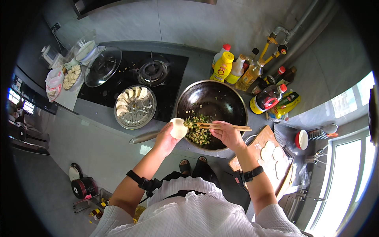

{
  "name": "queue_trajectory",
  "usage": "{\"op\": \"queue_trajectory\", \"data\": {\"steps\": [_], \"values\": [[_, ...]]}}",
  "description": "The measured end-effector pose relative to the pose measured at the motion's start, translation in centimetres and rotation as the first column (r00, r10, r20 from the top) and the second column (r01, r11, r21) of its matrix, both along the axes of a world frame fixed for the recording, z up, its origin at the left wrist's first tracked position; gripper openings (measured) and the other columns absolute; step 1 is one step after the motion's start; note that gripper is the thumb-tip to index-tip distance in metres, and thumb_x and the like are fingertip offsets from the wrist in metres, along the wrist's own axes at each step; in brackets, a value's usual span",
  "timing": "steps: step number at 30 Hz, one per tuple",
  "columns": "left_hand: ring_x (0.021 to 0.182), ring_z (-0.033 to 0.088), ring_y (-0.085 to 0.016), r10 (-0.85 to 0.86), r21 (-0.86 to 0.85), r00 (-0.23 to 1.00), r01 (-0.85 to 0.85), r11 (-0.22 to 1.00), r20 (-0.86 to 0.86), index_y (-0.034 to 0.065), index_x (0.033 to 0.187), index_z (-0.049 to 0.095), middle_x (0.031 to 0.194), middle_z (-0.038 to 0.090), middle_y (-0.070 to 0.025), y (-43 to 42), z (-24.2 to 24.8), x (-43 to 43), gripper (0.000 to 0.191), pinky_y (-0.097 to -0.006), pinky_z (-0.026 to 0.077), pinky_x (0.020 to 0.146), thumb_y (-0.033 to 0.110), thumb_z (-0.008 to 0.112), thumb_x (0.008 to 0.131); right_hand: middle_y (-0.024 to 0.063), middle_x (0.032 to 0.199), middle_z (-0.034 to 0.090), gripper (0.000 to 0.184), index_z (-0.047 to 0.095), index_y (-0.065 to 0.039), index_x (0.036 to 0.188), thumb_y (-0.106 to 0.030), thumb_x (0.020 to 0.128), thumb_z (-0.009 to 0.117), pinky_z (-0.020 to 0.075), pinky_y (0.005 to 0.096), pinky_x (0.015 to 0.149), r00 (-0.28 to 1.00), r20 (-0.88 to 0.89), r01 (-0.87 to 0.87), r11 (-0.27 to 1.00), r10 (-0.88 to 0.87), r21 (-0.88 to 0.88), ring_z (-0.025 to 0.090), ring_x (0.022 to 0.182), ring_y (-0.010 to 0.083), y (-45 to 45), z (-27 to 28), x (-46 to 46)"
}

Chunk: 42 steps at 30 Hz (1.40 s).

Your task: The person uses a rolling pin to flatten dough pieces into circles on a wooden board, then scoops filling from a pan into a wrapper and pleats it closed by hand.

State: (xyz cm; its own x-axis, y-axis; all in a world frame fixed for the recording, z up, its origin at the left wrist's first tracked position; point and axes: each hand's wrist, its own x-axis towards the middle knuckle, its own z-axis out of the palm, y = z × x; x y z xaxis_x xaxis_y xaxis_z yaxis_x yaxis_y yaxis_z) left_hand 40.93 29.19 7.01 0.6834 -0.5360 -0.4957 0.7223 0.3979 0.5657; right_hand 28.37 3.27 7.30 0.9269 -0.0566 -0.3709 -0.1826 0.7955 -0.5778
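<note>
A round dough wrapper (178,128) lies across the fingers of my left hand (166,139), at the near left rim of a wok (226,97). Chopped green and yellow filling (201,133) is heaped in the near left of the wok. Wooden chopsticks (234,127) are gripped in my right hand (227,135) over the wok, their tips at a clump of filling by the wrapper's right edge. To the left, a perforated metal steamer tray (136,117) bears several folded dumplings (122,103) along its far and left sides.
A black gas hob (118,68) carries a glass lid (103,66). Bottles, among them a yellow one (222,66), line the wall behind the wok. Flat wrappers (267,152) lie on a wooden board (248,148) at right. A plate of dumplings (72,77) stands far left. The wok's handle (145,137) points left.
</note>
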Motion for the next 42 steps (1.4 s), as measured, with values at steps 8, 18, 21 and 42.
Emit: {"op": "queue_trajectory", "data": {"steps": [8,18,21,42], "values": [[0.112,0.061,-0.026,-0.173,-0.219,0.976,0.142,0.965,-0.131,0.0027,0.130,0.047,0.125,0.058,-0.0137,-1.7,-1.8,0.6,0.041,-0.0382,0.055,0.093,0.032,0.048,0.101,0.0177,0.096,0.067,0.021,0.065,0.004,0.106,-0.001,0.088,0.055,0.0522,0.0305,0.077,0.914,0.235,0.149,0.264,0.332,-0.953,0.067,0.086,0.0245,5.0,9.6,0.4],[0.116,0.059,-0.028,-0.085,-0.158,0.987,0.062,0.986,-0.137,0.0025,0.130,0.046,0.128,0.056,-0.0154,-0.4,-2.1,0.6,0.038,-0.0428,0.050,0.099,0.025,0.052,0.099,0.0059,0.074,0.065,0.015,0.063,0.002,0.094,-0.013,0.095,0.061,0.0551,0.0236,0.063,0.986,0.062,0.129,0.469,-0.157,-0.874,0.063,0.064,0.0109,-0.5,4.1,-0.8],[0.115,0.059,-0.028,-0.044,-0.062,0.996,0.039,0.997,-0.074,0.0036,0.129,0.047,0.128,0.056,-0.0153,-0.2,-1.8,0.2,0.038,-0.0428,0.050,0.098,0.025,0.053,0.099,0.0087,0.080,0.069,0.019,0.065,0.002,0.098,-0.016,0.096,0.057,0.0546,0.0248,0.063,0.997,-0.041,-0.015,0.394,-0.059,-0.919,0.067,0.071,0.0132,-1.3,-0.6,-0.9],[0.115,0.059,-0.025,0.137,-0.034,0.991,-0.137,0.990,-0.004,0.0026,0.129,0.046,0.126,0.057,-0.0134,1.7,-0.1,0.4,0.039,-0.0380,0.051,0.098,0.028,0.052,0.099,0.0117,0.100,0.067,0.029,0.062,-0.001,0.106,-0.029,0.099,0.054,0.0554,0.0348,0.087,0.972,-0.174,0.141,0.986,-0.155,-0.091,0.066,0.095,0.0213,2.2,-4.6,1.0]]}}
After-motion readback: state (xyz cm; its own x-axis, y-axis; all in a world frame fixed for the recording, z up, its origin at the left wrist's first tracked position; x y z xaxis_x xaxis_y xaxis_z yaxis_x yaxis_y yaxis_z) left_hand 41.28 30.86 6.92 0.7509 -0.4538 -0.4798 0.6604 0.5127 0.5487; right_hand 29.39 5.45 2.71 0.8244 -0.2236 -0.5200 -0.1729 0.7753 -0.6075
